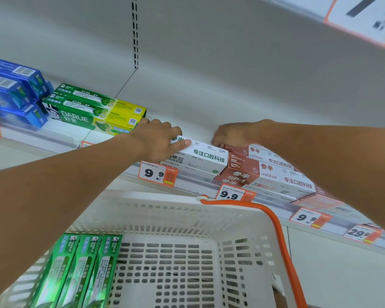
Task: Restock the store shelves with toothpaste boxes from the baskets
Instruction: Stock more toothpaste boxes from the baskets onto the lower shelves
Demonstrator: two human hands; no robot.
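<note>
left hand (162, 138) is gripping the white box (206, 156) on the shelf (187, 177), thumb lying along its top | right hand (233, 134) at 3 o'clock of it is resting on the red boxes (273, 172); grip: cannot tell | green boxes (80, 267) are lying in the basket (187, 207) at 7 o'clock

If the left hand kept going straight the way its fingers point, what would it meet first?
Probably the right hand. The left hand grips the white box with fingers pointing right along the shelf, and the right hand rests at that box's far end, though depth is unclear.
</note>
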